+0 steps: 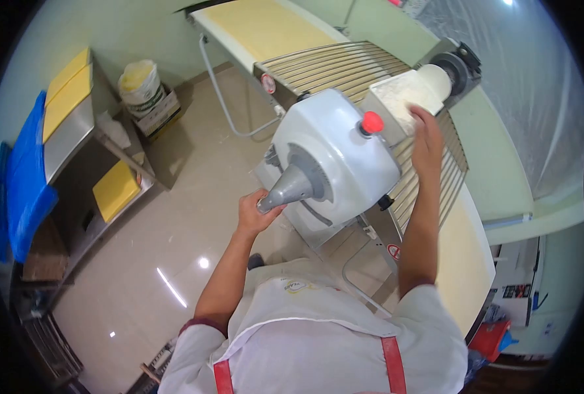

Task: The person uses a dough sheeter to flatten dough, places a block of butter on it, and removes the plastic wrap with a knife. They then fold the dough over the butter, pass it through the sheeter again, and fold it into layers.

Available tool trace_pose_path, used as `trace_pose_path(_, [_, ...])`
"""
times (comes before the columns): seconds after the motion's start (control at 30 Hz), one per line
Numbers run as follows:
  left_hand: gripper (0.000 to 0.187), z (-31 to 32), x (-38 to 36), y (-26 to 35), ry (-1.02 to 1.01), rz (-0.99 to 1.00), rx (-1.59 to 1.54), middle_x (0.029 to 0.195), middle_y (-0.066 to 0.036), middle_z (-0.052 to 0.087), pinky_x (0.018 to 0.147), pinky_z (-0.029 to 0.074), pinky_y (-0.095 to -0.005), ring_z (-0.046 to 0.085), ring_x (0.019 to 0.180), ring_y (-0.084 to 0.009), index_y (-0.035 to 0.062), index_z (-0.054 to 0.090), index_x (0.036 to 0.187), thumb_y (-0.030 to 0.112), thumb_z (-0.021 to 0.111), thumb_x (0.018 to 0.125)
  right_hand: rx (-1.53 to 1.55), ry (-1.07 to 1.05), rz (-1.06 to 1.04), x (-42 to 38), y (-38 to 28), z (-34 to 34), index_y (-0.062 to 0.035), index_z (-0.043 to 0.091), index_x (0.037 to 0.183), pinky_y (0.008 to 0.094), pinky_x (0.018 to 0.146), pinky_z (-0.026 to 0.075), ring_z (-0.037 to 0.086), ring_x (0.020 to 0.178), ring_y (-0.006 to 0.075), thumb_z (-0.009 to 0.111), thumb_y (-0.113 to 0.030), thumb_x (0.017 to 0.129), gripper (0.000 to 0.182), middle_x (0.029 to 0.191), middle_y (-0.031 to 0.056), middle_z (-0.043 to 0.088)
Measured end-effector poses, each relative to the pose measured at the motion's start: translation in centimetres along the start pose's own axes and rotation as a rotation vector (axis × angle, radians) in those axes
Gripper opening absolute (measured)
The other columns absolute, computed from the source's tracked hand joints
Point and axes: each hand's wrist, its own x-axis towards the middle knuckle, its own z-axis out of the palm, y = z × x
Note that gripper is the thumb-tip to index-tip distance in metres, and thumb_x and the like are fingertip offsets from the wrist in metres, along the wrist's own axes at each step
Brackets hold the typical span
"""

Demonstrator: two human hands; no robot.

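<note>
A dough sheeter with a white housing (354, 157) stands in front of me. My left hand (258, 213) is closed around the end of its grey lever (289, 187), low on the near side. Across the machine, my right hand (427, 144) reaches to a white tray (375, 105) of flour (400, 96), its fingers stretched out at the tray's near edge and over the flour. A red knob (371, 123) sticks up from the housing, left of my right hand. Metal guard bars (331, 65) extend on both sides of the tray.
Pale yellow sheets cover the far belt (266, 29) and the near belt (466, 262). At left is a metal shelf (75, 144) with yellow slabs (116, 190) and blue plastic (28, 177). A white bucket (141, 85) stands by the wall. Plastic sheeting (522, 85) hangs at right.
</note>
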Motion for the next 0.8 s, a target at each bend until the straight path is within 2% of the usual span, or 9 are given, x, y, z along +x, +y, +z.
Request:
trace_pose_path(0.03, [0.030,0.1,0.0,0.0,-0.007,-0.013,-0.006,0.063,-0.013,0.063,0.057,0.049,-0.0327,0.064,0.057,-0.0253,0.0043,0.063,0.074,0.025,0.082,0.066,0.005,-0.226,0.057,3.1,0.5,0.1,0.0018,0.060,0.115,0.0308,0.097,0.041,0.058,0.110,0.0229,0.043,-0.014,0.095,0.031,0.115,0.0150,0.064])
trace_pose_path(0.07, [0.030,0.1,0.0,0.1,-0.010,-0.029,-0.010,0.063,-0.012,0.063,0.057,0.049,-0.0324,0.064,0.057,-0.0246,0.0043,0.062,0.074,0.025,0.082,0.066,-0.098,-0.406,-0.126,5.9,3.6,1.1,0.0013,0.061,0.113,0.0298,0.092,0.044,0.062,0.102,0.0224,0.046,-0.014,0.093,0.029,0.109,0.0148,0.066])
trace_pose_path(0.2, [0.029,0.1,-0.2,0.0,0.001,-0.041,-0.056,0.063,-0.011,0.063,0.057,0.049,-0.0311,0.064,0.057,-0.0216,0.0043,0.062,0.074,0.024,0.082,0.067,-0.374,-1.123,0.191,10.8,2.7,1.5,-0.0023,0.067,0.103,0.0309,0.076,0.047,0.061,0.081,0.0178,0.055,-0.015,0.085,0.025,0.086,0.0130,0.068])
trace_pose_path(0.3, [0.030,0.4,-0.2,0.1,0.045,-0.018,-0.084,0.059,-0.009,0.063,0.055,0.048,-0.0304,0.063,0.054,-0.0202,0.0041,0.061,0.073,0.024,0.083,0.067,-0.305,-1.075,0.005,10.7,4.0,0.9,-0.0066,0.069,0.101,0.0277,0.069,0.046,0.057,0.076,0.0131,0.060,-0.014,0.081,0.024,0.079,0.0086,0.066])
trace_pose_path(0.43, [0.051,-0.1,-1.0,0.1,-0.038,-0.175,-0.168,0.084,-0.009,0.066,0.071,0.049,-0.0328,0.065,0.080,-0.0190,0.0032,0.061,0.095,0.043,0.080,0.070,-0.139,-0.755,0.226,11.4,8.0,0.3,-0.0037,0.066,0.114,0.0335,0.082,0.048,0.063,0.087,0.0212,0.060,-0.019,0.085,0.033,0.094,0.0095,0.069])
trace_pose_path(0.57, [0.086,-0.6,2.7,4.3,0.038,0.154,-0.086,0.121,-0.012,0.054,0.098,0.039,-0.0385,0.050,0.116,-0.0238,-0.0009,0.051,0.123,0.067,0.068,0.073,1.311,-0.045,0.853,11.3,9.5,2.1,-0.0074,0.062,0.098,0.0312,0.061,0.045,0.053,0.064,0.0175,0.053,-0.020,0.092,0.016,0.073,0.0040,0.057])
trace_pose_path(0.63, [0.082,0.1,7.4,10.3,0.107,0.276,0.052,0.121,-0.014,0.054,0.101,0.037,-0.0393,0.050,0.115,-0.0253,-0.0030,0.051,0.123,0.063,0.067,0.077,1.758,0.192,0.769,9.5,8.9,0.1,-0.0110,0.056,0.082,0.0307,0.053,0.044,0.051,0.060,0.0194,0.049,-0.021,0.093,0.017,0.069,0.0045,0.054])
trace_pose_path(0.7, [0.068,2.4,12.0,14.9,0.163,0.267,0.053,0.121,-0.015,0.055,0.101,0.037,-0.0394,0.050,0.116,-0.0258,-0.0025,0.051,0.125,0.052,0.063,0.087,2.299,-0.027,0.513,4.5,11.5,-2.8,-0.0131,0.051,0.074,0.0305,0.045,0.039,0.046,0.052,0.0180,0.049,-0.026,0.094,0.024,0.062,0.0026,0.049])
trace_pose_path(0.8, [0.053,5.9,17.9,17.2,0.047,0.110,0.327,0.127,-0.019,0.053,0.100,0.038,-0.0377,0.051,0.119,-0.0285,-0.0030,0.049,0.127,0.038,0.055,0.095,2.329,0.366,0.596,-8.8,15.6,-8.3,-0.0132,0.051,0.071,0.0277,0.038,0.036,0.045,0.049,0.0134,0.049,-0.024,0.093,0.024,0.062,0.0012,0.048])
